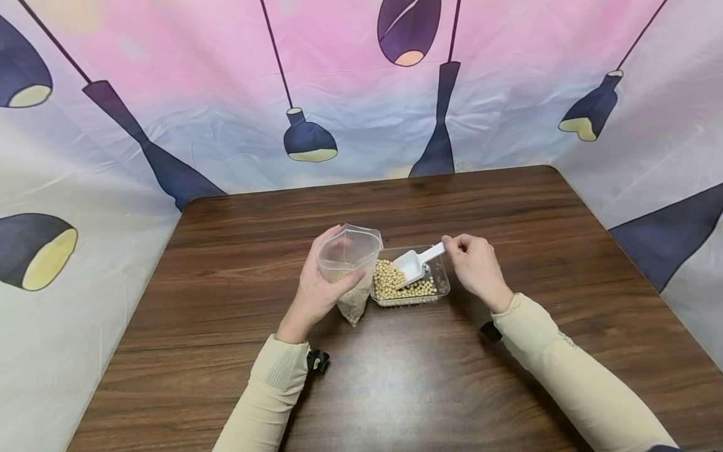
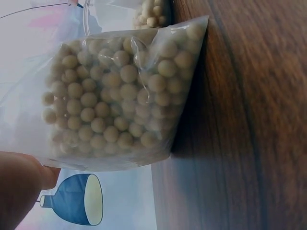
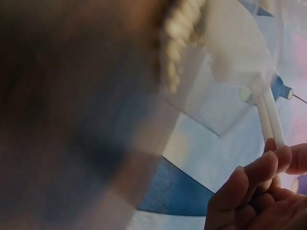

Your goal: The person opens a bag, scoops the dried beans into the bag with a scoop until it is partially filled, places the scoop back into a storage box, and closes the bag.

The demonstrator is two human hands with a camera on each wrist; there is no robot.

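A clear plastic bag [image 2: 115, 96], its mouth spread wide, holds many round beige beads or dried beans in its lower part. My left hand [image 1: 322, 282] grips it near the top, with the thumb across the front. Just right of the bag stands a clear plastic tray [image 1: 443, 290] with more of the same pale balls [image 1: 386, 280] heaped toward its left side. My right hand [image 1: 474, 263] pinches the handle end of a white scoop [image 1: 411, 265]. The scoop's head lies tilted down in the tray, touching the balls. Whether the scoop carries any cannot be told.
The dark wooden table [image 1: 395, 389] has its far edge close to a hanging cloth [image 1: 226, 125] printed with lamps. Black straps [image 1: 318, 361] sit at both wrists, by the pale sleeves.
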